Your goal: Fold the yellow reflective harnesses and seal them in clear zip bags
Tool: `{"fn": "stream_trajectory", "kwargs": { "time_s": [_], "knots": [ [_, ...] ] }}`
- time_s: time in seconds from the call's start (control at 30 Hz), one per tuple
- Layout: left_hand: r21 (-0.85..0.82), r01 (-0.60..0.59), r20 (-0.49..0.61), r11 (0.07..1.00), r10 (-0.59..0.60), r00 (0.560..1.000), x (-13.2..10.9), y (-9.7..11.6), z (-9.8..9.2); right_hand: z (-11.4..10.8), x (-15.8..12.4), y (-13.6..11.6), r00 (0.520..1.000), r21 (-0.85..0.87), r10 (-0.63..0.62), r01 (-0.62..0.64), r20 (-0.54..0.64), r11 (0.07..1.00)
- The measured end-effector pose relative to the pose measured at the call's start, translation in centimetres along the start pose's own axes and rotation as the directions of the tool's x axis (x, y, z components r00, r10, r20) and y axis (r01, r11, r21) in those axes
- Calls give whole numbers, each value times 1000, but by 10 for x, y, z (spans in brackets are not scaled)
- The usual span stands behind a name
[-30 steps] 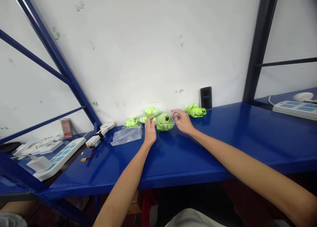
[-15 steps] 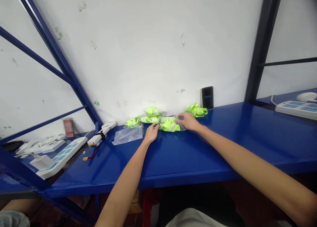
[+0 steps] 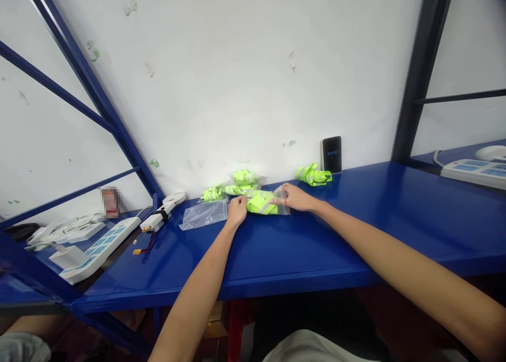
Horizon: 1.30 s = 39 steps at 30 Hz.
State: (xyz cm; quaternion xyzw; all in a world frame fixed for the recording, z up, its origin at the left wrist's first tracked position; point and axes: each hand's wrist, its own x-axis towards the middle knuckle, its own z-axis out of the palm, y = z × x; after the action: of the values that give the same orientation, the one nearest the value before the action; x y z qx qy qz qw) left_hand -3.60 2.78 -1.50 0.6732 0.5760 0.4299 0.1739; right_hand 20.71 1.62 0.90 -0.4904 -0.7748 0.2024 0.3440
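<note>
Between my hands is a clear zip bag (image 3: 283, 208) with a folded neon-yellow reflective vest (image 3: 262, 202) inside it. My left hand (image 3: 237, 210) grips the bag's left end with its fingers closed. At the right end, beside the red zip strip, my right hand (image 3: 294, 197) pinches the bag's mouth. Just behind lie several bagged neon vests (image 3: 244, 177) in a small heap. An empty clear bag (image 3: 203, 215) rests flat left of my left hand. Farther right, a loose bundled neon vest (image 3: 314, 175) sits by the wall.
A phone (image 3: 332, 155) leans on the wall. On the left lie a small white fan (image 3: 174, 198), a white pack with wires (image 3: 154, 222) and a power strip (image 3: 100, 251). Another power strip (image 3: 474, 171) is at right. Blue frame posts bound the table (image 3: 308, 251).
The bag with the vest has shifted slightly left and turned, so its red zip strip now shows at the right end. My left hand has moved a little left with it.
</note>
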Motion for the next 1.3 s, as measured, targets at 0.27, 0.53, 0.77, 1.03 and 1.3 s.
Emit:
{"fn": "stream_trajectory", "kwargs": {
  "time_s": [0.27,0.53,0.77,1.03,1.3],
  "knots": [
    [-297,-95,-345,950,-14,938,8,1,3,1,-3,-9,980,296,-138,90,145,951],
    [-449,-153,-321,880,0,947,0,11,7,11,-5,-15,972,691,-107,-68,207,720],
    [-616,-87,-197,783,-46,979,-5,18,12,18,-4,-17,989,765,-52,-73,138,640],
    [-697,-118,-241,708,-76,968,-19,32,-40,-14,-15,0,996,656,21,40,-85,754],
    [-519,-77,-257,851,-69,964,-42,48,-94,-54,-45,5,994,806,80,-106,72,582]
  ]
}}
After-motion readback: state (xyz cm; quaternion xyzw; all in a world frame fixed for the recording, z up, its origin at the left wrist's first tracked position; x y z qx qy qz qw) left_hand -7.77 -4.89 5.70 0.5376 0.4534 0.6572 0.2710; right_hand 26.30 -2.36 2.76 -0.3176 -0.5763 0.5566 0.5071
